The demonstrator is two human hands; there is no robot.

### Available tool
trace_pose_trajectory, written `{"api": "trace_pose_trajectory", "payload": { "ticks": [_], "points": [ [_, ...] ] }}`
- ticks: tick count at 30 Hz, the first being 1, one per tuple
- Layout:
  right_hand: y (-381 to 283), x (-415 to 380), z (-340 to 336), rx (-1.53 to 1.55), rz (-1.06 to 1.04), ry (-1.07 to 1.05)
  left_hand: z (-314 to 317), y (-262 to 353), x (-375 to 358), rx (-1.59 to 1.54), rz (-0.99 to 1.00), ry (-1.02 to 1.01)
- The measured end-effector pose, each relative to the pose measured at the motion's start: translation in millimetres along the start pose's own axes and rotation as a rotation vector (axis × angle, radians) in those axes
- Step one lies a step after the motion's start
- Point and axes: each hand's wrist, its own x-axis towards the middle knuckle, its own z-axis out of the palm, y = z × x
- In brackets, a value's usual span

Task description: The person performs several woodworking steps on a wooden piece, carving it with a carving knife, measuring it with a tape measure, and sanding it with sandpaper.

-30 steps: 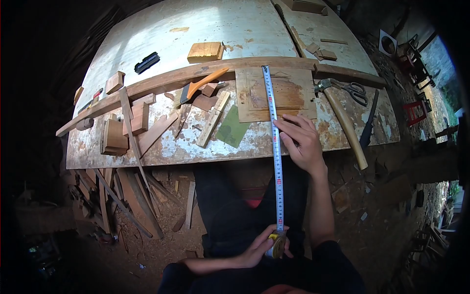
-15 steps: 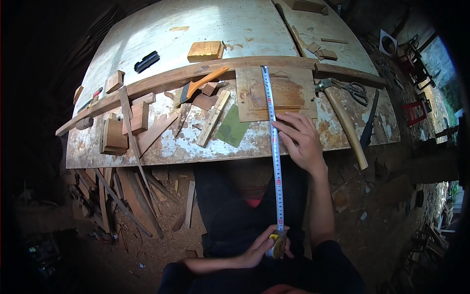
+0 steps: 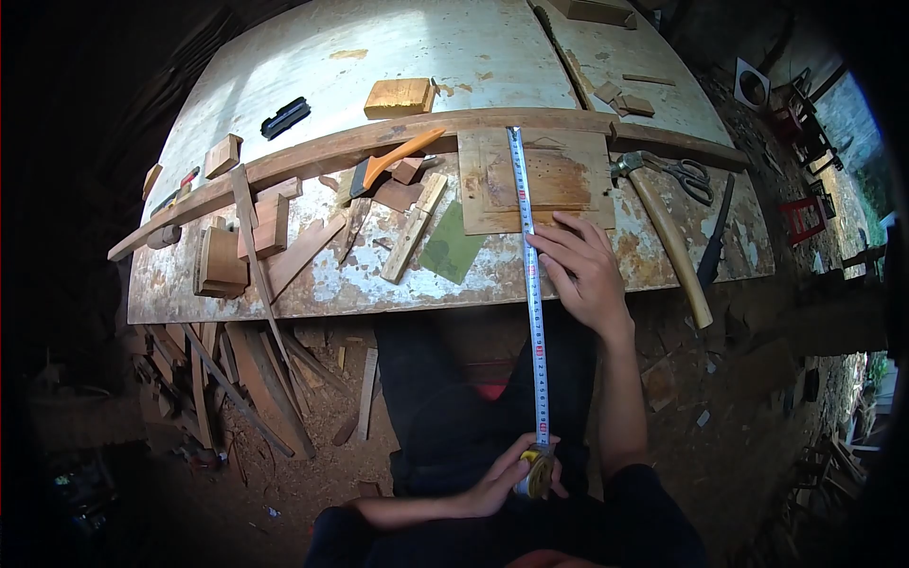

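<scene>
My left hand (image 3: 500, 481) is closed around the yellow case of a tape measure (image 3: 536, 471), low in front of my body. The white tape blade runs straight up from the case, over the workbench edge and across a flat wooden board (image 3: 568, 175). Its end lies near the board's far edge, by a long wooden beam (image 3: 350, 144). My right hand (image 3: 589, 275) is beside the blade just below the board, fingers stretched and apart, fingertips at the blade's right edge. Whether they press on it is hard to tell.
On the workbench (image 3: 331, 298), a claw hammer (image 3: 668, 241), scissors (image 3: 691, 180) and a dark file-like tool (image 3: 718, 232) lie right of the board. An orange-handled brush (image 3: 393, 161), green sheet (image 3: 453, 246) and several wood blocks lie left. Wood strips (image 3: 270, 393) lean below.
Both hands and the tape measure keep almost the same position. The bench and the things on it appear shifted very slightly in view.
</scene>
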Motion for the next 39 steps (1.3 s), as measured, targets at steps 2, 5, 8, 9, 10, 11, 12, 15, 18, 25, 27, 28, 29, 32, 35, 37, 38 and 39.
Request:
{"api": "trace_pose_trajectory", "payload": {
  "ticks": [2,5,8,9,10,11,12,15,18,25,27,28,29,32,35,37,38,39],
  "points": [
    [-0.7,0.0,-0.3,0.005,0.002,0.008,-0.5,-0.4,0.6,0.000,0.002,-0.004],
    [-2.2,0.4,-2.3,0.014,0.006,0.017,-0.8,0.0,1.0,0.000,-0.002,-0.009],
    [-3.0,0.6,-2.4,0.009,0.008,0.019,-1.9,-1.0,0.9,0.000,-0.006,-0.009],
    [-3.2,0.6,-2.6,0.010,0.012,0.018,-2.5,-1.5,1.0,0.000,-0.007,-0.008],
    [-3.5,0.5,-2.6,0.012,0.015,0.017,-2.8,-2.0,1.1,-0.003,-0.006,-0.009],
    [-3.7,0.5,-2.5,0.008,0.016,0.017,-2.9,-2.5,1.1,-0.007,-0.005,-0.009],
    [-3.9,0.9,-2.5,0.004,0.016,0.018,-3.1,-2.8,1.2,-0.010,-0.003,-0.010],
    [-3.9,0.9,-2.7,0.001,0.017,0.014,-3.7,-3.4,1.4,-0.015,-0.009,-0.009],
    [-3.9,0.8,-2.4,-0.002,0.013,0.013,-2.2,-0.9,1.7,-0.020,-0.014,-0.010],
    [-2.5,0.8,-1.6,-0.005,0.006,0.018,-3.3,-0.8,1.6,-0.018,-0.018,-0.021],
    [-2.9,1.2,-1.5,-0.008,0.000,0.026,-3.3,-0.9,1.3,-0.015,-0.016,-0.021],
    [-3.0,1.2,-1.6,-0.010,-0.003,0.029,-3.3,-0.7,1.1,-0.015,-0.014,-0.022],
    [-2.9,1.1,-1.4,-0.007,0.000,0.030,-3.4,-0.4,1.0,-0.016,-0.011,-0.023],
    [-3.2,0.6,-1.1,0.002,0.009,0.031,-2.9,-0.5,0.6,-0.020,-0.005,-0.025],
    [-4.5,1.2,-2.3,0.005,0.011,0.034,-2.9,-0.8,0.1,-0.017,-0.003,-0.025],
    [-3.6,1.0,-2.1,0.005,0.007,0.036,-3.3,-1.0,-0.1,-0.008,-0.005,-0.021],
    [-3.5,1.1,-2.0,0.008,0.003,0.044,-3.6,-1.1,0.1,0.000,-0.008,-0.017],
    [-3.4,1.1,-2.1,0.011,-0.001,0.052,-3.8,-1.1,0.1,0.007,-0.011,-0.014]
  ]
}}
